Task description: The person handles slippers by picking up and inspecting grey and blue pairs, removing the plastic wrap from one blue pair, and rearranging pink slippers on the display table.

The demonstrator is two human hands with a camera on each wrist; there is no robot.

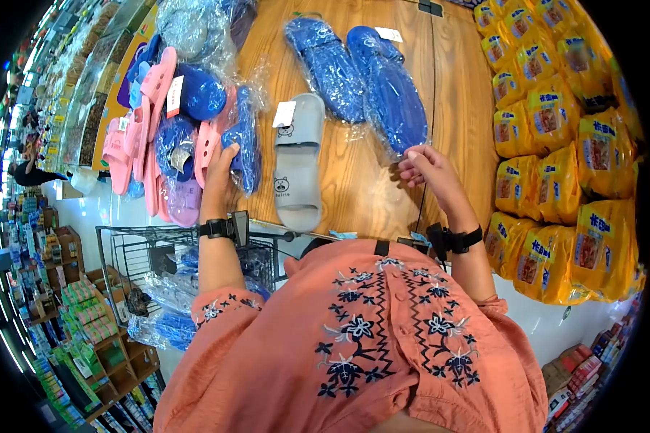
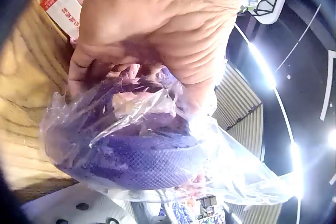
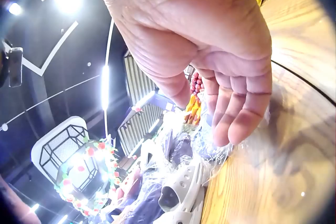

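My left hand [image 1: 221, 173] grips a blue slipper in a clear plastic bag [image 1: 248, 141], which stands on its side beside the pink slippers [image 1: 152, 94]. In the left wrist view, the thumb and fingers close around the bagged slipper [image 2: 152, 161], which has a textured sole edge. Loosely bent, the fingers of my right hand [image 1: 435, 177] hold nothing and hover close to the lower end of another bagged blue slipper [image 1: 397, 101]. Its mate [image 1: 332, 72] lies to the left. A grey slipper [image 1: 300, 166] with bear prints lies between my hands.
The wooden table [image 1: 361, 195] carries a heap of pink, blue and bagged slippers at its left. Yellow packets [image 1: 549, 180] are stacked along the right side. A black wire cart [image 1: 137, 242] with bagged blue items stands at lower left, near shop shelves.
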